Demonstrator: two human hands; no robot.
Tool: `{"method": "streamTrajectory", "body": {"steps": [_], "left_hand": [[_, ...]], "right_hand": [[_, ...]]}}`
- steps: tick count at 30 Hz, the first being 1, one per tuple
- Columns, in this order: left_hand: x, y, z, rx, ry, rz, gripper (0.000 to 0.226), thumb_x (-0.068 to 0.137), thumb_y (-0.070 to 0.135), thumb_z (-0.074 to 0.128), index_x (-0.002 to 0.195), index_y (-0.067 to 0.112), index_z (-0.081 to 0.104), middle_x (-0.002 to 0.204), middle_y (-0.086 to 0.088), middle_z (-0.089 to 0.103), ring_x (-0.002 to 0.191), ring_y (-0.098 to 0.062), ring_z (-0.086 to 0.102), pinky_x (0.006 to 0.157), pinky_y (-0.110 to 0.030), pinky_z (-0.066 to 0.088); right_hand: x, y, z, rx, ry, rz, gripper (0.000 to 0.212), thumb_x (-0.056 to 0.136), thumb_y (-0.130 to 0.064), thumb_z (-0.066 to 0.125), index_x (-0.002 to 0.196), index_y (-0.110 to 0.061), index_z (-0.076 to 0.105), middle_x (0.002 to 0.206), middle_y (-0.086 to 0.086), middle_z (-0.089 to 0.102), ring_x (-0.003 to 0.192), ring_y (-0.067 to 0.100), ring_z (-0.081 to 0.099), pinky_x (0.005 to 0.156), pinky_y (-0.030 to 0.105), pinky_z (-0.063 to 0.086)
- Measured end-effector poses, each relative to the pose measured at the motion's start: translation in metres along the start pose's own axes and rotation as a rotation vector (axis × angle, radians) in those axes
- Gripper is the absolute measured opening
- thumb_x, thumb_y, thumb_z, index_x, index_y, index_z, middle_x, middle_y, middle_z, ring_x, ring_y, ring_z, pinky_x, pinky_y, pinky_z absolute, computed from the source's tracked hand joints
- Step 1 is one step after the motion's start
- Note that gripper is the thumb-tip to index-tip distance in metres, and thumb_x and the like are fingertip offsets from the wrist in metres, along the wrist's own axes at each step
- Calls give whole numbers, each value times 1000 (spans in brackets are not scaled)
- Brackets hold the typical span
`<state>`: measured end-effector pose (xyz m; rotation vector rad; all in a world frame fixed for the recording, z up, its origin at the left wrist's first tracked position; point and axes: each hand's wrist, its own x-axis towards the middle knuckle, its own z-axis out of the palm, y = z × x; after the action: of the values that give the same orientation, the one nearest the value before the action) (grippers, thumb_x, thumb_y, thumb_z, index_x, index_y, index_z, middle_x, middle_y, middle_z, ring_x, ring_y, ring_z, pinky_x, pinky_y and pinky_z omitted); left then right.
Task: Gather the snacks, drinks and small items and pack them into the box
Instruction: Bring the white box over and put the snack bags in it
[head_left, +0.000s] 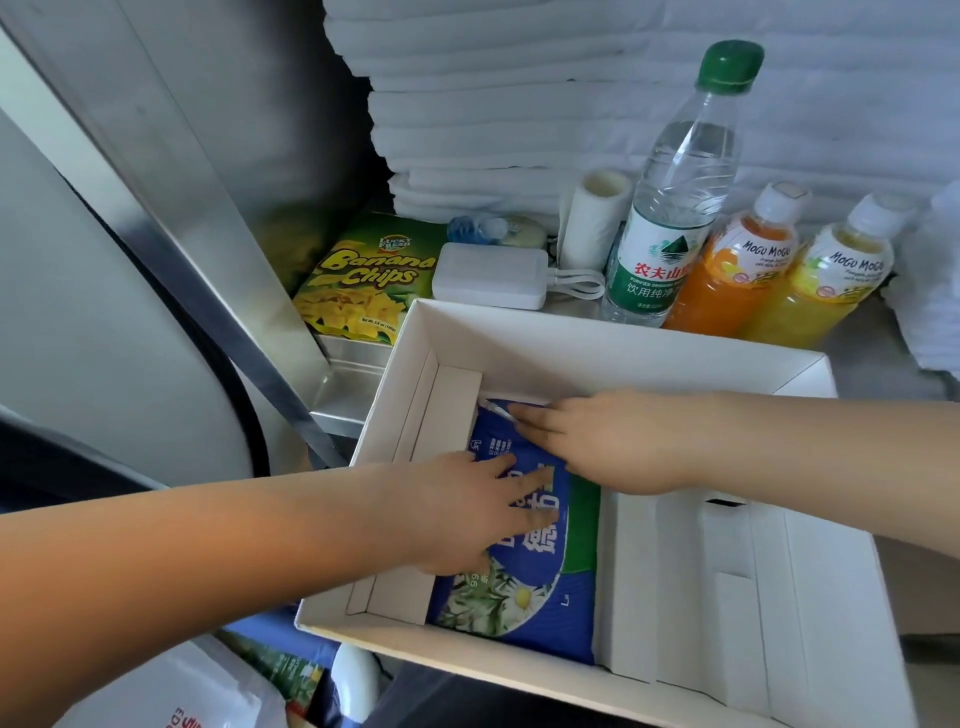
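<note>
The left hand (467, 512) and right hand (608, 441) lie open, fingers flat on the blue packet (524, 603) in the box (597, 338) at frame centre; press it level and snug leftward before releasing.

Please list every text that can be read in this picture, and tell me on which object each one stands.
"LUCKY FRESH", "Banana Chips": chips bag.
"农夫山", "饮用纯净": water bottle.
"MOGU MOGU": orange juice bottle and yellow juice bottle.
Print on the blue pack in the box: partly covered, not readable.
Smaller print everywhere: too blurred.
</note>
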<state>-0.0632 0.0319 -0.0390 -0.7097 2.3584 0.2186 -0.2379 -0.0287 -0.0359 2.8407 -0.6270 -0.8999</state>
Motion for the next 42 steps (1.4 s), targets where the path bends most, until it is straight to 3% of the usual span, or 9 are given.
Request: {"method": "streamTrajectory", "body": {"steps": [3, 7, 15, 21, 25, 31, 36, 39, 42], "left_hand": [[-2, -12, 0, 38, -3, -54, 73, 96, 47, 40, 149, 25, -5, 157, -8, -9, 141, -31, 11, 114, -42, 8], [2, -15, -2, 90, -18, -227, 83, 94, 54, 38, 149, 9, -5, 156, -15, -1, 142, -31, 9, 114, -43, 3], [14, -23, -22, 205, -41, -219, 80, 79, 66, 54, 137, 13, 36, 138, -9, 43, 129, -27, 33, 111, -47, 15], [17, -18, -23, 251, -42, -319, 91, 77, 67, 57, 143, 12, 25, 149, -13, 29, 138, -30, 19, 115, -47, 1], [16, -21, -18, 202, 29, -315, 89, 78, 66, 56, 141, 11, 25, 147, -12, 32, 136, -29, 23, 115, -44, 9], [-18, -37, -32, -9, 505, -284, 54, 87, 56, 44, 131, 24, 44, 134, 5, 49, 126, -14, 40, 107, -34, 28], [-54, -46, -40, -84, 955, -375, 36, 86, 32, 50, 115, 17, 63, 117, -2, 63, 110, -21, 58, 94, -36, 45], [-58, -62, -38, -138, 1041, -459, 30, 91, 20, 52, 119, 13, 61, 121, -5, 61, 113, -24, 56, 96, -35, 42], [-60, -84, -32, -215, 1049, -558, 30, 96, 18, 46, 124, 14, 58, 123, -4, 59, 114, -23, 54, 97, -33, 42]], "right_hand": [[-24, 3, 11, 71, -123, -6, 48, 101, -20, 34, 146, -5, 25, 155, 14, 17, 137, 26, 29, 109, 41, 33], [-31, 2, 16, -51, -163, 28, 50, 101, -21, 30, 148, -6, 21, 157, 13, 15, 141, 26, 22, 114, 39, 20], [-25, 7, 13, 35, -206, 56, 48, 102, -21, 26, 148, -9, 23, 158, 8, 13, 128, 29, 42, 104, 42, 38], [-22, 5, 14, 54, -212, 87, 51, 101, -20, 27, 150, -9, 15, 159, 9, 5, 127, 32, 41, 102, 44, 39], [-25, 6, 15, 61, -167, 58, 50, 103, -29, 23, 148, -8, 21, 157, 11, 12, 129, 30, 40, 106, 43, 34], [-46, 11, -13, 197, 247, 53, 41, 99, -37, 30, 135, -24, 44, 128, -5, 51, 115, 14, 49, 89, 36, 48], [-55, 28, -33, 84, 756, 15, 31, 97, -27, 41, 111, -13, 65, 105, 4, 62, 91, 22, 59, 76, 32, 50], [-45, 43, -46, 103, 888, 29, 28, 96, -21, 47, 114, -9, 65, 107, 8, 62, 93, 24, 59, 80, 30, 46], [-30, 52, -56, 157, 869, 34, 30, 95, -20, 48, 119, -9, 61, 110, 9, 60, 96, 24, 59, 79, 38, 50]]}}
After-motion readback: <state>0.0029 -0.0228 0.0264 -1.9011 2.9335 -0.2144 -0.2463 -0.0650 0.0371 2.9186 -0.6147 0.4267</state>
